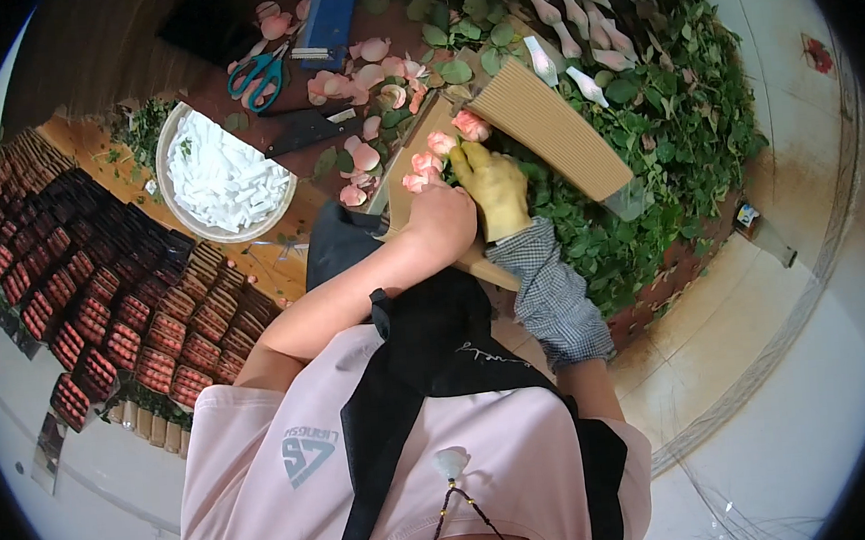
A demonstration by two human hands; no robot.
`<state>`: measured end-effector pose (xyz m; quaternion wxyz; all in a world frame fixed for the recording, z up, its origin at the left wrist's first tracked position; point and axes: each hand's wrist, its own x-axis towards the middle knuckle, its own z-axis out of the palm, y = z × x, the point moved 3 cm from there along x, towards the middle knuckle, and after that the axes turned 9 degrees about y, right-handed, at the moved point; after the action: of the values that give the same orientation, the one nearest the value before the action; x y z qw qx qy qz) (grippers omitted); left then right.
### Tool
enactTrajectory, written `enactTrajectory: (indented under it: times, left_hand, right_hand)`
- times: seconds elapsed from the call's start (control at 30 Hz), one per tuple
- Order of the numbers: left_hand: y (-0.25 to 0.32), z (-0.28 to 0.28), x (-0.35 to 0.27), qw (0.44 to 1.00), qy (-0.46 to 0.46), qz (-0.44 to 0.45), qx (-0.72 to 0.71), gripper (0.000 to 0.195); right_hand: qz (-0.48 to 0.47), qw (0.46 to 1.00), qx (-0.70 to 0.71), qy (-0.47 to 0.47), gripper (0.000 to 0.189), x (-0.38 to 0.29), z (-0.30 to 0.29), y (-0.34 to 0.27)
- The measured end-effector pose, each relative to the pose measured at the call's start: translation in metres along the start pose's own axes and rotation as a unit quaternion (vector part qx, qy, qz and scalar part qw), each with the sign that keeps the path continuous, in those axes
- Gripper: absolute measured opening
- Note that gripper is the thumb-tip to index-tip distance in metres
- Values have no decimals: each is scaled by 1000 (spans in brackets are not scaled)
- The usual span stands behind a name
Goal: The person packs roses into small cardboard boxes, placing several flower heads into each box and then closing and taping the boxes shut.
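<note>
Several pink rose heads (pixel 439 143) lie in a row on a tan cardboard sheet (pixel 403 193) in front of me. My left hand (pixel 440 217) is bare and curled at the near end of the row, its fingertips hidden from view. Beside it, my right hand (pixel 492 183) wears a yellow glove, with its fingers against the roses' right side. Whether either hand grips a stem cannot be seen. A corrugated cardboard piece (pixel 550 126) slants just beyond the glove, above green rose leaves (pixel 594 221).
A round bowl (pixel 163 176) of short white pieces (pixel 226 175) stands left. Teal-handled scissors (pixel 257 79), a black tool (pixel 310 130) and loose petals (pixel 337 85) lie beyond. Sleeved rosebuds (pixel 577 23) lie far right. Many packed rose bunches (pixel 134 310) fill the left side.
</note>
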<state>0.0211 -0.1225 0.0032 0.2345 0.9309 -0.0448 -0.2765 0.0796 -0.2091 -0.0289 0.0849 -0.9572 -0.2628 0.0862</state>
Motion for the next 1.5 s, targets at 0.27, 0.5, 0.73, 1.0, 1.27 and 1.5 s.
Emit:
enactTrajectory:
  times: [0.27,0.5,0.73,1.0,1.27,1.5]
  left_hand:
    - [6,5,1,974,192,-4,125,38]
    - [4,14,11,995,38,-76,42,39]
    - [4,3,13,997,-6,-68,36,44]
    - [4,7,17,994,40,-38,96,30]
    - [4,8,21,974,197,-24,111,37]
    - [0,5,17,994,85,-63,28,40]
  right_hand:
    - [39,985,151,-78,25,-10,2,9]
    - [112,984,-75,-120,36,-12,-7,17]
    - [-15,996,84,-6,28,-9,9,36]
    - [133,972,188,-54,42,-21,27,26]
    - [163,945,272,-78,42,-27,18,31]
    - [123,961,243,47,35,-6,-53,-3]
